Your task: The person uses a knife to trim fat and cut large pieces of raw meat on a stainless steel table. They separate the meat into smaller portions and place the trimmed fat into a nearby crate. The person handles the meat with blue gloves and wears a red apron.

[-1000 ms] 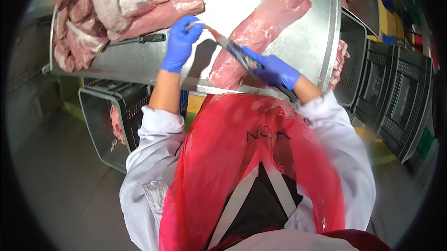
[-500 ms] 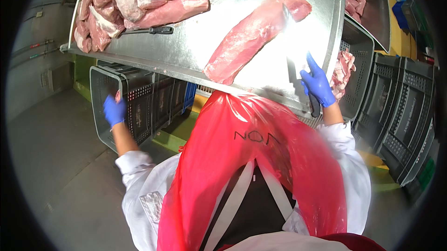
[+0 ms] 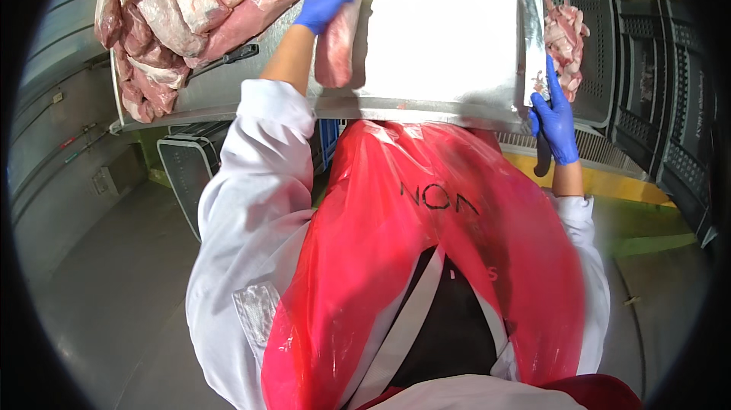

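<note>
My left hand (image 3: 324,6), in a blue glove, grips a long pink meat strip (image 3: 335,52) on the steel table (image 3: 442,44); the strip's far end is motion-blurred. My right hand (image 3: 557,124), also gloved, is closed on a knife (image 3: 543,155) at the table's right edge, blade pointing away from me. A large pile of meat pieces (image 3: 167,22) lies at the upper left, with a second dark-handled tool (image 3: 244,52) beside it.
A gray crate (image 3: 594,37) with trimmings (image 3: 567,44) stands right of the table, beside more dark crates (image 3: 659,82). Another crate (image 3: 183,178) is under the table's left side. A red apron (image 3: 449,197) covers my front at the table's edge.
My left hand has come up from the lower-left crate and taken hold of the meat strip, which has shifted left and away. My right hand has moved right with the knife.
</note>
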Tool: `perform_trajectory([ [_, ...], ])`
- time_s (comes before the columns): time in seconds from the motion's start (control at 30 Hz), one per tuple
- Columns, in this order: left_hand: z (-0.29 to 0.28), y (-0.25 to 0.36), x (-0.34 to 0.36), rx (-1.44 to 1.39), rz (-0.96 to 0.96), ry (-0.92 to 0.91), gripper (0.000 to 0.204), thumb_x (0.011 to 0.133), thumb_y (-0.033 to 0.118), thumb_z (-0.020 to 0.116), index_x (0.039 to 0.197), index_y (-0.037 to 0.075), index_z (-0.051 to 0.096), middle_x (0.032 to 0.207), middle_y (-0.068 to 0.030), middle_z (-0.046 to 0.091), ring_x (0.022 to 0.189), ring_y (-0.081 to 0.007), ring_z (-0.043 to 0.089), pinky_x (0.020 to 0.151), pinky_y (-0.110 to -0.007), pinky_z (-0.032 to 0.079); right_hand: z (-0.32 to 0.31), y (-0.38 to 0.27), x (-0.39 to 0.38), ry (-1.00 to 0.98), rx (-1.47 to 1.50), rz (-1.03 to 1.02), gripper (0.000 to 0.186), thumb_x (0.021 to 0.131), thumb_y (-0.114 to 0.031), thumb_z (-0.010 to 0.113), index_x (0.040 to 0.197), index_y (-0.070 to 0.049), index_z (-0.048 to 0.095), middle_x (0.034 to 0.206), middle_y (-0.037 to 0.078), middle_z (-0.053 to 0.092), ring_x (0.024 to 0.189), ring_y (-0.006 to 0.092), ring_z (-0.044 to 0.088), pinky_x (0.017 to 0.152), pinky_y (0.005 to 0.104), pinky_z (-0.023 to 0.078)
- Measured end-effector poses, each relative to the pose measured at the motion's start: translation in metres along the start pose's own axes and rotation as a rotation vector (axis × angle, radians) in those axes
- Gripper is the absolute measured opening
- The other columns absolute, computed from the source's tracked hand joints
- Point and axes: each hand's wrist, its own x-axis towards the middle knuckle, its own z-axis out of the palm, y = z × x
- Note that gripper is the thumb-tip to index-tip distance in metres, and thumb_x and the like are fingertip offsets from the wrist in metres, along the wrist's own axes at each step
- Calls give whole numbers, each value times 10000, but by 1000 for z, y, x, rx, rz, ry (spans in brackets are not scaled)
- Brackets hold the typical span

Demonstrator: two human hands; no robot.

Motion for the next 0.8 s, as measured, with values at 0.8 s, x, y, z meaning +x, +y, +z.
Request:
perform_trajectory([
  [0.8,258,114,-79,943,1281,-60,257,800,232,694,981,76,601,939,-146,622,888,-325,626,723,-446,524,-29,39,-56,314,143,-7,801,961,-29,564,1629,-254,183,654,-10,553,501,59,494,471,243,439],
])
